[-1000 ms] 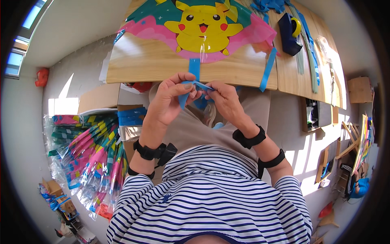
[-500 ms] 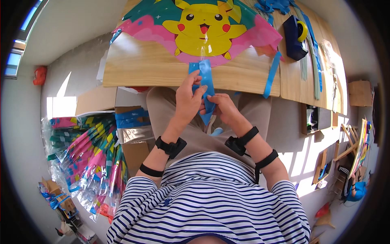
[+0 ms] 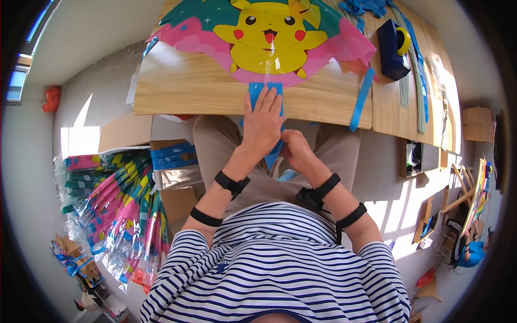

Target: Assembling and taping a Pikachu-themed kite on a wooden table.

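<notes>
A kite point(image 3: 215, 48) in pink and green, printed with a yellow cartoon figure, lies on the wooden table. From its lower middle a blue ribbon tail point(image 3: 256, 92) runs over the table's near edge and hangs down to a point above my lap. My left hand point(image 3: 262, 125) lies flat on the ribbon at the edge, fingers stretched out and side by side. Just below and to the right, my right hand point(image 3: 298, 149) is closed, its thumb and fingers pinching the ribbon's right side. The palm of the left hand hides part of the ribbon.
A dark blue tape dispenser point(image 3: 391, 51) with a yellow roll stands at the table's right. Another blue strip point(image 3: 362, 99) hangs over the edge. Folded kites in clear plastic point(image 3: 116, 210) are heaped at the left beside a cardboard box point(image 3: 125, 133). A person point(image 3: 474, 253) is far right.
My left hand has gone from gripping the ribbon's folds to lying flat on it. The ribbon's two upper strips now lie together as one flat band. The right hand keeps its pinch.
</notes>
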The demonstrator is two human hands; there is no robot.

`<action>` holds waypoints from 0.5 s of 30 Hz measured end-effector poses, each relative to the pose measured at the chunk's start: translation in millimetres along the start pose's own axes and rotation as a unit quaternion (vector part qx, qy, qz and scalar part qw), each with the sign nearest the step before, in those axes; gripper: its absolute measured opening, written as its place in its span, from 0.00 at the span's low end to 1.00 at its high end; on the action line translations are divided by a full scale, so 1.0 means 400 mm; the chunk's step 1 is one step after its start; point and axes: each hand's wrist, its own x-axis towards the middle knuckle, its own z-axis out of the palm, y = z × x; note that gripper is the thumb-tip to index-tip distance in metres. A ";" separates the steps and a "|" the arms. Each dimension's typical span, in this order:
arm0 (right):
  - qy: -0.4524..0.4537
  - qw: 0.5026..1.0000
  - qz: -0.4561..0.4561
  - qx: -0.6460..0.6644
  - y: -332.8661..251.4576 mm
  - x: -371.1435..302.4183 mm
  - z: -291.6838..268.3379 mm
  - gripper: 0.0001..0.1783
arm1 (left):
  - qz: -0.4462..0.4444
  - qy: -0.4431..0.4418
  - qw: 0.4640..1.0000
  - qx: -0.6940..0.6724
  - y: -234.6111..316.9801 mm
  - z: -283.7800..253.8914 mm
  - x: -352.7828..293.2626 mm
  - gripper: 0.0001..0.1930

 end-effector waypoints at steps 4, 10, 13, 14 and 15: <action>-0.004 1.000 -0.004 0.005 0.005 -0.007 0.007 0.11 | -0.002 0.001 1.000 0.001 -0.006 0.014 -0.002 0.30; -0.010 1.000 -0.009 0.025 0.001 -0.019 0.023 0.10 | -0.003 -0.011 1.000 0.001 -0.009 0.018 0.002 0.30; -0.009 0.999 -0.005 0.035 0.005 -0.019 0.023 0.10 | 0.004 -0.018 1.000 0.007 -0.008 0.017 0.005 0.29; -0.010 0.999 -0.005 0.041 0.006 -0.018 0.022 0.10 | 0.002 -0.024 1.000 0.007 -0.006 0.016 0.007 0.28; -0.011 0.999 -0.007 0.038 0.006 -0.018 0.021 0.10 | 0.000 -0.031 0.999 0.006 -0.004 0.015 0.009 0.27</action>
